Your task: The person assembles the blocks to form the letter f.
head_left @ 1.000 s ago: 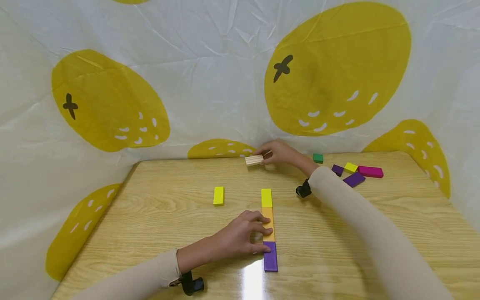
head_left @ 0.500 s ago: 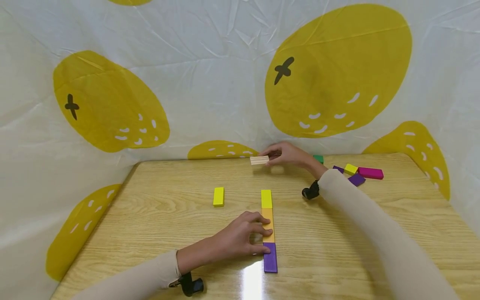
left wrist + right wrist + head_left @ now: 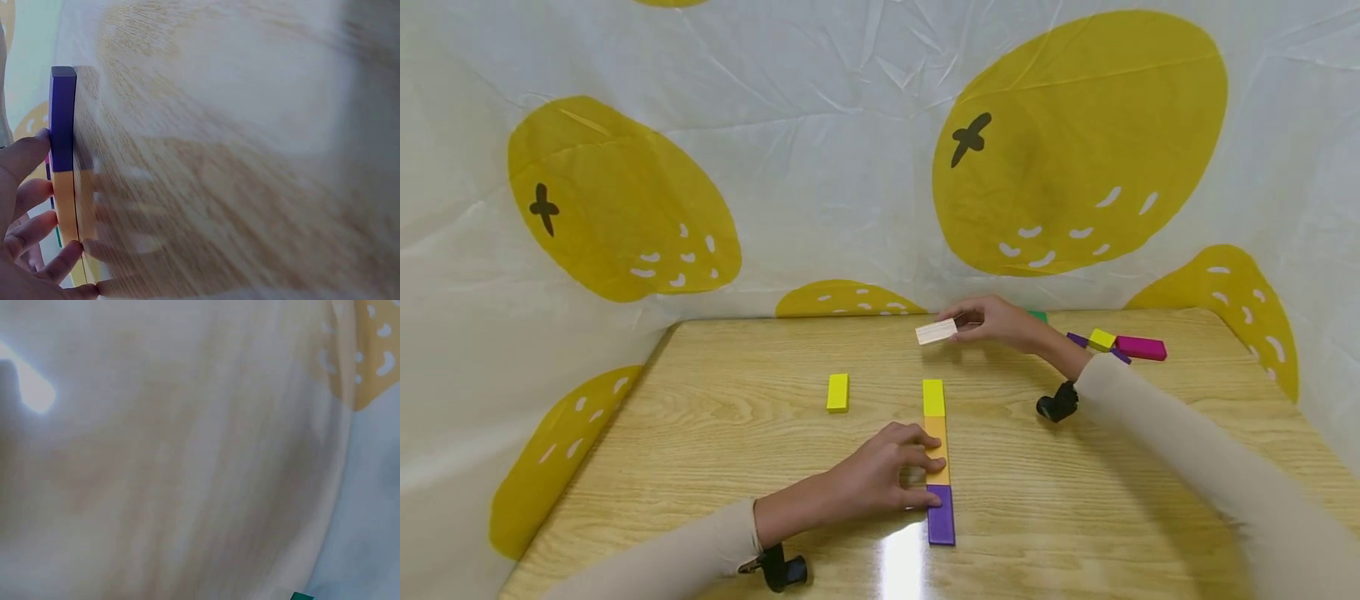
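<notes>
Head view shows the right hand (image 3: 1000, 321) pinching a pale wooden block (image 3: 936, 332) by one end, its fingers curled round it, and holding it in the air above the far part of the counter (image 3: 737, 417). The block is tilted slightly and hangs beyond the far end of a row of flat blocks lying end to end: a yellow block (image 3: 933, 397) farthest away, an orange block (image 3: 937, 450) in the middle and a purple block (image 3: 941, 514) nearest the person.

The left hand (image 3: 880, 475) rests on the counter beside the row, its fingers (image 3: 925, 462) bent and touching the left edge of the orange block and the far end of the purple one. In the left wrist view the fingertips (image 3: 28, 156) lie against the purple block (image 3: 62, 119) and the orange block (image 3: 65, 206).

A second yellow block (image 3: 837, 392) lies alone to the left of the row. Behind the right forearm sit a green block (image 3: 1038, 316), a small yellow piece (image 3: 1102, 339), a purple piece (image 3: 1077, 339) and a pink block (image 3: 1141, 347) close together. The right wrist view is blurred and shows only counter, sheet and a green corner (image 3: 304, 596).

A white sheet with yellow lemon shapes (image 3: 1075, 142) hangs behind and beside the counter.
</notes>
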A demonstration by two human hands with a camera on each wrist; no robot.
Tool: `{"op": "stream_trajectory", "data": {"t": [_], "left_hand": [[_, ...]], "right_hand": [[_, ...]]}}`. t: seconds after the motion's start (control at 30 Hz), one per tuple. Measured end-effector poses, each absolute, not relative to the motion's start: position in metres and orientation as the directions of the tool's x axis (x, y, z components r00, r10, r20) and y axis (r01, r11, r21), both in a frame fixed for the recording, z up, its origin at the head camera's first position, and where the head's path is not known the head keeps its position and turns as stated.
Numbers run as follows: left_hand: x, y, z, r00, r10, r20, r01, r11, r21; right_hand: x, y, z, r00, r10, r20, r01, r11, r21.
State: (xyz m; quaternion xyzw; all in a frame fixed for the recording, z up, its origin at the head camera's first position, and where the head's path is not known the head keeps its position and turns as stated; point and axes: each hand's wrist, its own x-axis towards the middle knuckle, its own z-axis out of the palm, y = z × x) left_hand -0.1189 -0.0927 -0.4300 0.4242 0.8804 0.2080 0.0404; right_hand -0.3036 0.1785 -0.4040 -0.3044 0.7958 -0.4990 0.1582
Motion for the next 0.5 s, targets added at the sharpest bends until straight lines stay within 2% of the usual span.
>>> {"op": "stream_trajectory", "data": {"t": [0.2,0.5], "left_hand": [[-0.119,-0.092,-0.43,-0.647,0.756,0.098,0.724,0.569,0.389],[-0.118,-0.092,-0.434,-0.646,0.756,0.107,0.728,0.568,0.385]], "right_hand": [[-0.281,0.186,-0.409,-0.783,-0.618,0.07,-0.378,0.384,-0.842],[-0.26,0.2,-0.417,-0.816,-0.576,0.057,-0.337,0.394,-0.855]]}}
